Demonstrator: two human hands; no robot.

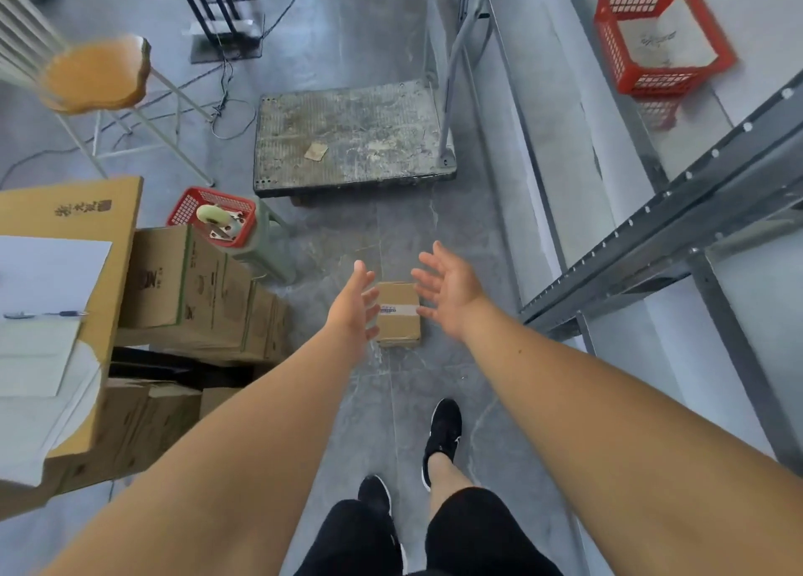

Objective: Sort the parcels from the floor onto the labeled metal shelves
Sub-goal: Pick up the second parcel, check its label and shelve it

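Note:
A small brown cardboard parcel (399,315) with a taped label lies on the grey floor in front of my feet. Both arms reach down toward it. My left hand (355,304) is open with straight fingers, on the parcel's left side and covering that edge in the view. My right hand (447,291) is open with spread fingers, just right of the parcel, palm turned inward. Neither hand holds anything. The metal shelves (660,223) run along the right side.
A flat grey trolley (352,137) stands beyond the parcel. Stacked cardboard boxes (191,289) and a red basket (213,215) on a stool sit at left. Another red basket (660,37) rests on the shelf at top right. An orange stool (95,74) stands far left.

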